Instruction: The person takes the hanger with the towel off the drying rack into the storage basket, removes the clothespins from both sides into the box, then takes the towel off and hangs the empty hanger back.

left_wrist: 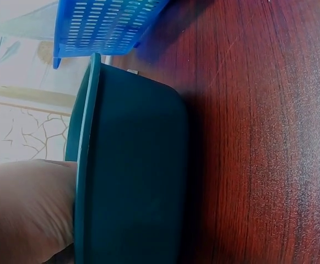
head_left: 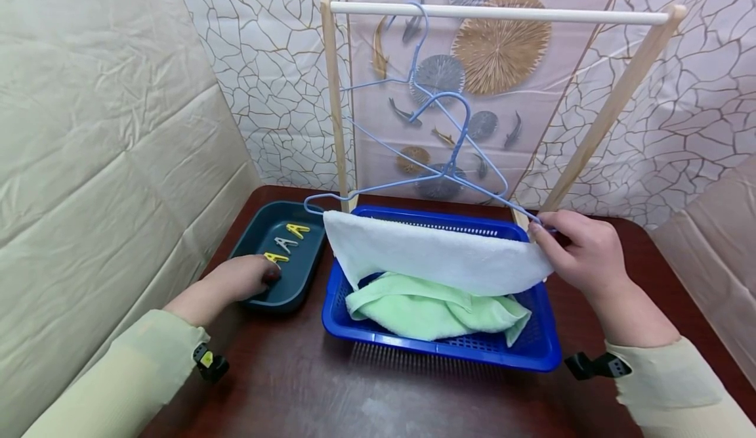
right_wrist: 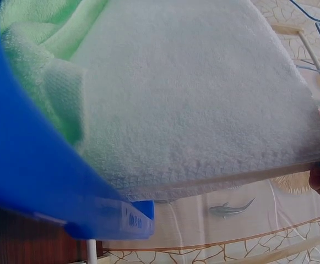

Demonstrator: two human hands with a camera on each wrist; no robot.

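My right hand (head_left: 581, 247) pinches the right end of a blue clothes hanger (head_left: 451, 169) together with the corner of a white towel (head_left: 440, 251). The towel hangs from the hanger's lower bar, above a green towel (head_left: 431, 310) in a blue plastic basket (head_left: 384, 343). In the right wrist view, the white towel (right_wrist: 198, 93) stretches down towards the basket's rim. My left hand (head_left: 245, 277) reaches into a dark teal tray (head_left: 251, 241), beside a yellow clothespin (head_left: 276, 257); its fingertips are hidden. A grey clothespin (head_left: 286, 245) and another yellow clothespin (head_left: 298, 230) lie farther back in the tray.
A wooden rack with a white rod (head_left: 502, 12) stands behind the basket. Another blue hanger (head_left: 416, 50) hooks over its rod. Everything stands on a dark red-brown table (head_left: 283, 372), with cloth-covered walls (head_left: 118, 129) around it.
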